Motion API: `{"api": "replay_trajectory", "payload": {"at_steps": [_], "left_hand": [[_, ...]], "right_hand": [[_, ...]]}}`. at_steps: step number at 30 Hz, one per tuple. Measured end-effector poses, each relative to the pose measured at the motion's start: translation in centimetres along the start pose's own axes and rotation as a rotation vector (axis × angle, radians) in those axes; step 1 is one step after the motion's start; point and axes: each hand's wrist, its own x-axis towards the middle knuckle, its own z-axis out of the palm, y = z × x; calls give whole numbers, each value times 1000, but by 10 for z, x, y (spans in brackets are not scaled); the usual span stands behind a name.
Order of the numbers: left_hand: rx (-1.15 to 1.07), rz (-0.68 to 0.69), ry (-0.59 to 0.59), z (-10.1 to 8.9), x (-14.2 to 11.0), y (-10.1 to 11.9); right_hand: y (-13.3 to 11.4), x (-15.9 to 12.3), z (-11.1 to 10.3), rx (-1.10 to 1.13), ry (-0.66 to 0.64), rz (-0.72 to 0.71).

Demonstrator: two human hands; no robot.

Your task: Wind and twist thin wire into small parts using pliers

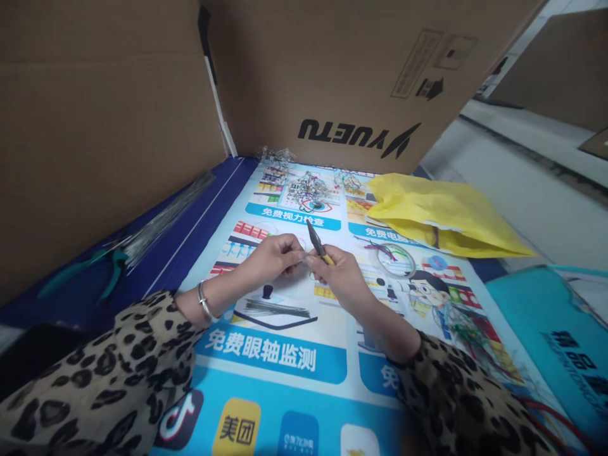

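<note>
In the middle of the view, my left hand [281, 254] is closed in a pinch, its fingertips meeting those of the other hand. Whatever lies between them is too small to make out. My right hand [339, 272] is wrapped round pliers [315, 237] with a dark pointed tip and a yellow part at the grip; the tip points up and away. Its thumb and forefinger also press together close to the left fingertips. Below the hands, a bundle of thin wire pieces [275, 309] lies on the printed sheet [327, 351].
Cardboard walls [308, 69] stand behind and left. A yellow bag [441, 212] and a wire coil [393, 259] lie right, a teal bag [551, 342] farther right. Long wires [166, 215] and teal-handled pliers [95, 272] are left. Tangled wire pieces [306, 187] lie at the back.
</note>
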Motion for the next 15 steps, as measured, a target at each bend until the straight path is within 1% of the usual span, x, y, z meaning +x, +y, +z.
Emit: {"api": "replay_trajectory", "payload": {"at_steps": [2, 5, 9, 11, 13, 14, 15], "left_hand": [[-52, -33, -3, 2, -1, 0], [-128, -82, 22, 6, -5, 1], [-164, -101, 37, 11, -7, 3], [-112, -96, 11, 8, -5, 5], [-5, -72, -9, 0, -2, 8], [71, -48, -2, -6, 1, 8], [174, -16, 30, -12, 3, 9]], "right_hand": [[1, -1, 0, 1, 11, -14], [1, -3, 1, 12, 27, -25], [1, -5, 1, 38, 13, -18], [1, -5, 1, 52, 18, -15], [2, -4, 1, 70, 62, -20], [2, -3, 0, 80, 97, -22], [2, -2, -1, 92, 136, -21]]}}
